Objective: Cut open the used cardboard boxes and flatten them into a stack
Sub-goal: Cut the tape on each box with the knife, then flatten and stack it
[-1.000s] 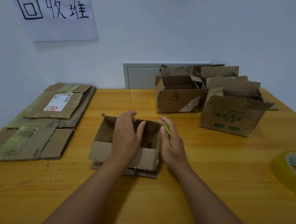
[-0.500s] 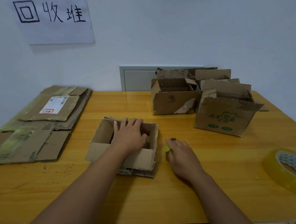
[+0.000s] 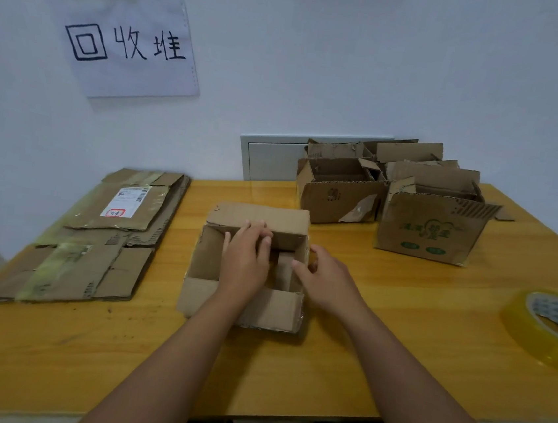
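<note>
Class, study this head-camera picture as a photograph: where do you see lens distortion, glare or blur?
Head view: wide-angle bending curves the table edges and stretches the tape roll at the right border; a soft sheen lies on the tabletop behind the open box; lighting is even, shadows faint; the left hand and right hand look sharp.

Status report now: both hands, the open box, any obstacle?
Left hand inside small box, fingers on far wall. Right hand at right wall, grip unclear. Box not flat. Nothing in the way.
</note>
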Available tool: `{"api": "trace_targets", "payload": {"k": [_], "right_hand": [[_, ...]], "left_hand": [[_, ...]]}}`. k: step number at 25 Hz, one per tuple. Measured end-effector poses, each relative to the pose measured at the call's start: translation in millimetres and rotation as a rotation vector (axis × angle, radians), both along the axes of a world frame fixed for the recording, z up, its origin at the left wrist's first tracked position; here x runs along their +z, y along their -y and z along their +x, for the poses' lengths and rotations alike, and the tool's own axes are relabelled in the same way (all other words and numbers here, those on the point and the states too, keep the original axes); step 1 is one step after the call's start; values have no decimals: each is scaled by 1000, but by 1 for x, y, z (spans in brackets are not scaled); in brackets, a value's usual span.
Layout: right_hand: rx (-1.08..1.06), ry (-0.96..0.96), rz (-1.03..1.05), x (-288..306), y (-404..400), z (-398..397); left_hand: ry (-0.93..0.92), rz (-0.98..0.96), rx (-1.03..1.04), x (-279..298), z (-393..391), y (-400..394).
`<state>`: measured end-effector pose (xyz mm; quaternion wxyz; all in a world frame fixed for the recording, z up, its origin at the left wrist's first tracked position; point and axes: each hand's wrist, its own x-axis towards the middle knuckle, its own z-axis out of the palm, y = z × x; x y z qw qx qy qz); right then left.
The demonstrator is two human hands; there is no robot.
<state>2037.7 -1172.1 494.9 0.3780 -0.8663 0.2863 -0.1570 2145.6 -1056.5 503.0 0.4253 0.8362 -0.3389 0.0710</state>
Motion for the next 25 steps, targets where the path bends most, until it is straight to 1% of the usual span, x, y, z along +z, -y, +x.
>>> {"api": "trace_targets", "payload": {"k": [1, 2, 3, 4, 5, 6, 7, 8, 9, 10, 11, 12, 15, 18, 20, 23, 25], "right_hand": [[-4, -28, -6, 0, -4, 4], [-11, -49, -31, -2, -6, 6], [-24, -62, -60, -4, -8, 8], [-42, -64, -81, -6, -9, 8], [-64, -59, -87, -6, -11, 9], [-82, -48, -86, -6, -13, 8], [-93, -31, -84, -6, -15, 8], [-98, -5, -90, -5, -17, 7], [-95, 31, -106, -3, -19, 6], [-88, 82, -132, -1, -22, 5], [-79, 146, -165, 2, -25, 3], [-68, 209, -200, 5, -29, 2], [-40, 341, -329, 16, -39, 0], [-10, 399, -406, 18, -41, -1], [-43, 369, -352, 18, -37, 1], [-108, 283, -212, 15, -29, 7], [-157, 258, -162, 15, -28, 11]], "left_hand": [[-63, -93, 14, 4, -1, -8], [-109, -146, 46, 9, -2, -16], [-116, -160, 87, 14, -1, -24], [-75, -143, 132, 18, 0, -33], [4, -97, 190, 19, 5, -43], [83, -6, 258, 19, 12, -52], [108, 130, 319, 19, 19, -62], [60, 278, 359, 19, 26, -70], [-41, 389, 366, 19, 31, -76], [-138, 438, 351, 19, 34, -80], [-189, 442, 333, 18, 36, -80], [-192, 428, 329, 16, 36, -81], [-118, 374, 377, 14, 41, -79], [-91, 314, 383, 16, 46, -81], [-85, 223, 335, 18, 43, -83], [-73, 86, 257, 21, 28, -83], [-39, 23, 227, 22, 15, -85]]}}
